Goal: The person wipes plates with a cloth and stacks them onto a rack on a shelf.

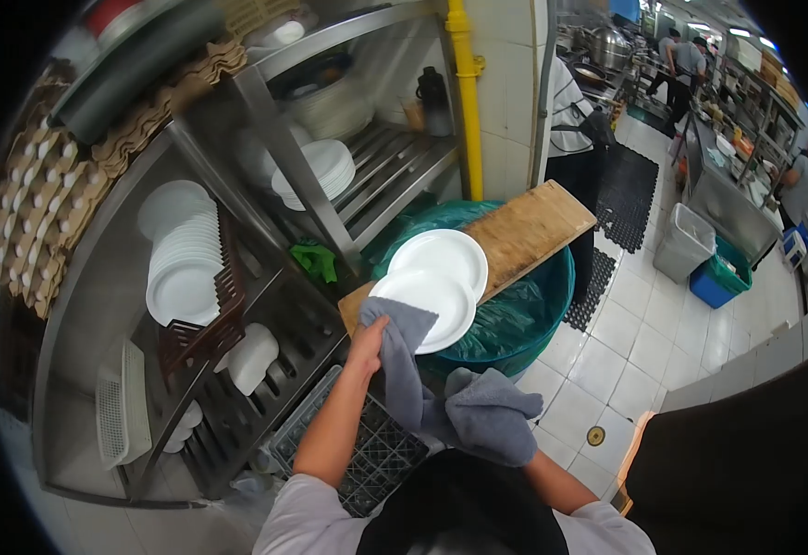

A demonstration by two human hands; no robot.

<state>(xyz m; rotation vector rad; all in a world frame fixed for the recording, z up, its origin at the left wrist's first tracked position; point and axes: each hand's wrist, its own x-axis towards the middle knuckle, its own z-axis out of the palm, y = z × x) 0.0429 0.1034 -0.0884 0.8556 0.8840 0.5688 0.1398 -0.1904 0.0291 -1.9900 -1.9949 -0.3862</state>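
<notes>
Two white plates overlap above a wooden board: a nearer plate [441,310] and a farther plate [455,254], partly covered by it. My left hand [365,350] is closed on one end of a grey cloth [408,324] that drapes over the nearer plate's left edge. Whether those fingers also pinch the plate is hidden by the cloth. The other end of the cloth is bunched around my right hand [535,462], held up to the right of the plates. Only the wrist side shows there; the fingers are covered.
The wooden board [542,227] lies across a green-lined bin [556,310]. To the left, a metal rack holds a brown plate rack [233,301] and stacked plates [330,171]. A glass crate [357,458] sits below. Another person [570,129] stands beyond the yellow pipe [464,92].
</notes>
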